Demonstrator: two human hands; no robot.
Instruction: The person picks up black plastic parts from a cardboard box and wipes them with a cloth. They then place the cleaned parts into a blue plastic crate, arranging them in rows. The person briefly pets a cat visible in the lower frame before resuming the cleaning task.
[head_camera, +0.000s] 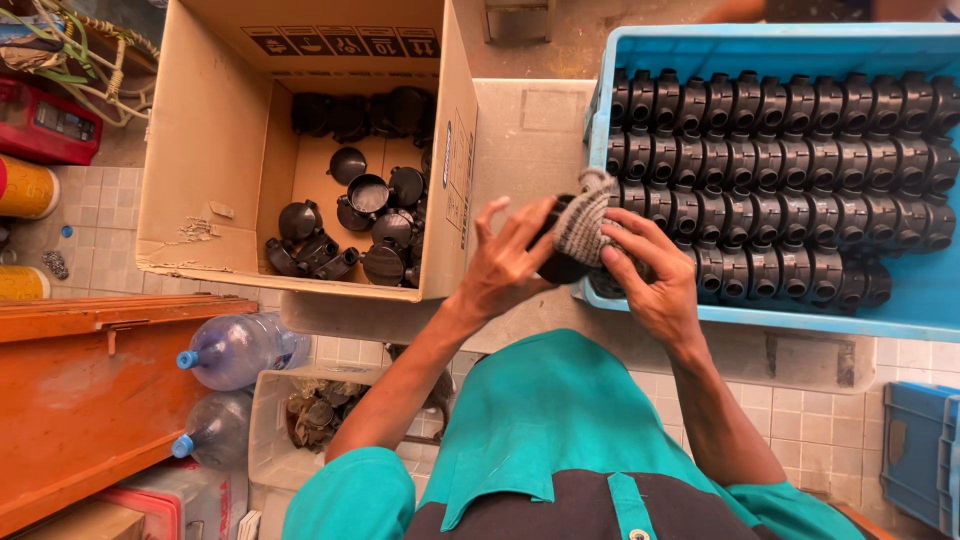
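Note:
My left hand (505, 262) grips a black plastic part (557, 262) just in front of the blue crate (780, 45). My right hand (655, 275) presses a grey woven cloth (585, 220) against that part. The cloth covers most of the part, so its shape is hard to tell. The blue crate on the right holds several neat rows of black plastic parts (780, 160). On the left, an open cardboard box (215, 150) holds several loose black parts (370, 225).
Two clear bottles with blue caps (235, 350) lie beside an orange wooden surface (90, 390) at lower left. A white bin with scraps (275, 400) sits below the box. Another blue crate (920, 450) stands at lower right. Yellow and red containers (30, 150) line the left edge.

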